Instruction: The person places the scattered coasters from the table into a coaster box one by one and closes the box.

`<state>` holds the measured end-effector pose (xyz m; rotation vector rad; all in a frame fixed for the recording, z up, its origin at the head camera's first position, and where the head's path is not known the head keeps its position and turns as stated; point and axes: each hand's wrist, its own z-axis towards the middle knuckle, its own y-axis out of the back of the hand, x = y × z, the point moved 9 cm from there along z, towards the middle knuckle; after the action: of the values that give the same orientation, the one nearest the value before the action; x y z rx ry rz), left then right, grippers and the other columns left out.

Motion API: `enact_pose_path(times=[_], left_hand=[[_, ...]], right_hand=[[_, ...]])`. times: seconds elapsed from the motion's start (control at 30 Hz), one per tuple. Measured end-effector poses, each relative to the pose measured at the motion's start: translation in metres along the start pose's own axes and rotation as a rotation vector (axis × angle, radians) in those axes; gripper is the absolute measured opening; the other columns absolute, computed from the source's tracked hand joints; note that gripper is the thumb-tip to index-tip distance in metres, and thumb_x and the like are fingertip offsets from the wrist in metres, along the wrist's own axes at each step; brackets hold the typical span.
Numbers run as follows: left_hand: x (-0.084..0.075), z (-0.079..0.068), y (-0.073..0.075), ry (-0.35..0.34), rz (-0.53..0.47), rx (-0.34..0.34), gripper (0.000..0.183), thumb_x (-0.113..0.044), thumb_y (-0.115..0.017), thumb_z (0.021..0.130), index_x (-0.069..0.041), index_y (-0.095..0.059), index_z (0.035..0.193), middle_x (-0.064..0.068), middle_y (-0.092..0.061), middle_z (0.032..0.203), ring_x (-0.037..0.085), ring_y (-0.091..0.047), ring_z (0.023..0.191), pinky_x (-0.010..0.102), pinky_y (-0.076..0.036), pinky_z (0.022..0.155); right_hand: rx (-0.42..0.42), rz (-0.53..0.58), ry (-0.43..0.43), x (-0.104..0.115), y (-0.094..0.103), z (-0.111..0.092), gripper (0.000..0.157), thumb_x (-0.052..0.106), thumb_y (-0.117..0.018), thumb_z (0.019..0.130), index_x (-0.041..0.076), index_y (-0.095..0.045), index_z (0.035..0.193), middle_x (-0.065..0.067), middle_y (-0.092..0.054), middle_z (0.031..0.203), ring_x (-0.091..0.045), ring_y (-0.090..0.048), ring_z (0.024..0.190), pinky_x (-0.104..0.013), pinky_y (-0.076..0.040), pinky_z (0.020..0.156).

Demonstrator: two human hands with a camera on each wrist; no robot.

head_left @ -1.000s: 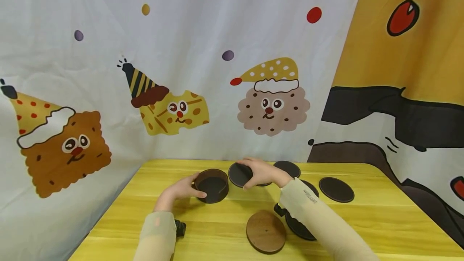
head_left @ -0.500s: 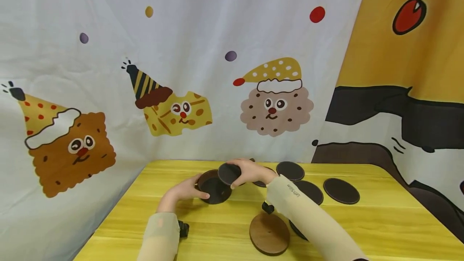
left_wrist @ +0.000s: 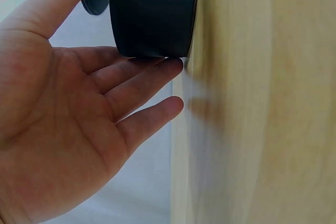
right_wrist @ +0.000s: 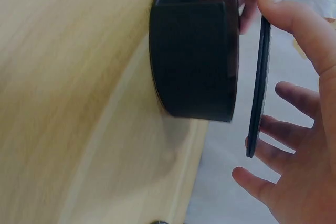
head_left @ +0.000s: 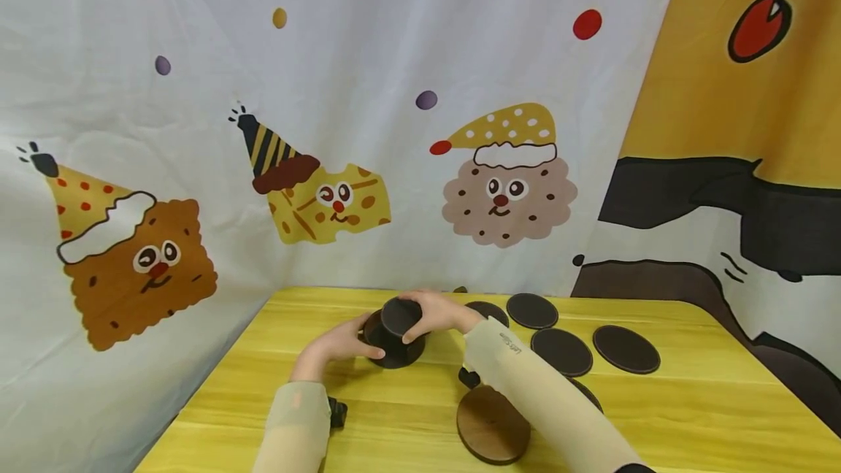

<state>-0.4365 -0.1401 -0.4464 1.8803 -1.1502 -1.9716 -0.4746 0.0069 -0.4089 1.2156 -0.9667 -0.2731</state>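
A round dark holder (head_left: 392, 356), like a coaster holder, stands on the table with its mouth up. Around its left side my left hand (head_left: 336, 343) grips, thumb at the near rim; the left wrist view has its fingers against the black wall (left_wrist: 152, 14). My right hand (head_left: 435, 312) pinches a thin black coaster (head_left: 399, 316) between thumb and fingers. In the right wrist view the coaster (right_wrist: 258, 93) hangs just above the holder's rim, with a gap between them. From the head, it covers part of the holder's opening.
Several black coasters lie spread at the right, among them one at the far right (head_left: 626, 349) and one at the back (head_left: 532, 310). A round wooden disc (head_left: 493, 425) lies near the right forearm. Behind the yellow table (head_left: 394, 429) hangs a printed curtain (head_left: 420, 20).
My right hand has carried the coaster leftward, from beside the holder to over its mouth. The left hand keeps its grip on the holder. The head view has shifted slightly.
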Motion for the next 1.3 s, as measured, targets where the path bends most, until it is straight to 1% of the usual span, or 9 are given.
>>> enact_pose_path(times=[0.1,0.23,0.3,0.5,0.73,0.87,1.1,1.3], left_hand=[[0.001,0.0,0.0,-0.001,-0.01,0.003,0.091,-0.03,-0.08,0.082,-0.002,-0.029,0.152,0.021,-0.04,0.147,0.04,-0.042,0.129,0.057,-0.037,0.1],[-0.002,0.0,-0.001,-0.018,-0.016,0.014,0.092,-0.03,-0.08,0.082,-0.001,-0.028,0.151,0.022,-0.039,0.147,0.04,-0.042,0.13,0.056,-0.037,0.1],[-0.004,-0.001,0.0,-0.031,-0.018,0.02,0.091,-0.03,-0.079,0.082,-0.001,-0.027,0.151,0.021,-0.039,0.146,0.04,-0.042,0.129,0.056,-0.038,0.1],[-0.01,-0.002,-0.001,-0.066,-0.026,0.035,0.087,-0.027,-0.078,0.084,0.001,-0.029,0.15,0.022,-0.041,0.145,0.04,-0.045,0.127,0.056,-0.039,0.098],[-0.007,-0.001,-0.002,-0.071,-0.056,0.05,0.087,-0.026,-0.078,0.085,0.0,-0.027,0.151,0.023,-0.04,0.145,0.041,-0.044,0.127,0.056,-0.04,0.097],[-0.007,-0.001,-0.002,-0.07,-0.06,0.054,0.087,-0.025,-0.077,0.085,0.0,-0.027,0.151,0.023,-0.039,0.146,0.041,-0.044,0.128,0.056,-0.039,0.098],[-0.008,-0.002,-0.001,-0.063,-0.068,0.053,0.088,-0.023,-0.077,0.085,0.001,-0.025,0.152,0.025,-0.036,0.147,0.043,-0.041,0.13,0.058,-0.037,0.1],[-0.007,-0.003,-0.001,-0.038,-0.052,0.04,0.089,-0.023,-0.077,0.085,0.001,-0.024,0.152,0.025,-0.035,0.148,0.043,-0.039,0.131,0.059,-0.037,0.1]], right_hand=[[0.013,-0.01,0.018,0.004,-0.007,0.005,0.093,0.042,-0.084,0.071,0.011,-0.042,0.148,-0.008,-0.046,0.143,-0.024,-0.051,0.118,-0.039,-0.046,0.092],[0.026,-0.019,0.039,0.011,-0.013,0.01,0.092,0.041,-0.085,0.071,0.011,-0.043,0.147,-0.007,-0.047,0.142,-0.022,-0.053,0.115,-0.037,-0.047,0.091],[0.035,-0.014,0.041,0.014,-0.015,0.011,0.091,0.041,-0.085,0.071,0.013,-0.042,0.147,-0.006,-0.046,0.143,-0.021,-0.053,0.115,-0.036,-0.047,0.09],[0.06,-0.012,0.031,0.019,-0.02,0.011,0.091,0.037,-0.085,0.073,0.012,-0.04,0.148,-0.006,-0.041,0.147,-0.023,-0.053,0.116,-0.036,-0.048,0.089],[0.07,-0.043,0.034,0.02,-0.026,0.014,0.09,0.037,-0.085,0.073,0.011,-0.042,0.148,-0.007,-0.042,0.146,-0.023,-0.053,0.115,-0.036,-0.048,0.087],[0.072,-0.06,0.027,0.02,-0.028,0.015,0.09,0.038,-0.085,0.073,0.012,-0.041,0.148,-0.007,-0.042,0.146,-0.024,-0.051,0.117,-0.036,-0.049,0.087],[0.072,-0.089,0.003,0.02,-0.029,0.015,0.091,0.04,-0.084,0.073,0.015,-0.04,0.149,-0.007,-0.039,0.149,-0.028,-0.045,0.126,-0.039,-0.047,0.091],[0.074,-0.089,0.013,0.019,-0.029,0.014,0.088,0.041,-0.081,0.077,0.013,-0.039,0.149,-0.008,-0.038,0.15,-0.029,-0.041,0.132,-0.045,-0.042,0.099]])
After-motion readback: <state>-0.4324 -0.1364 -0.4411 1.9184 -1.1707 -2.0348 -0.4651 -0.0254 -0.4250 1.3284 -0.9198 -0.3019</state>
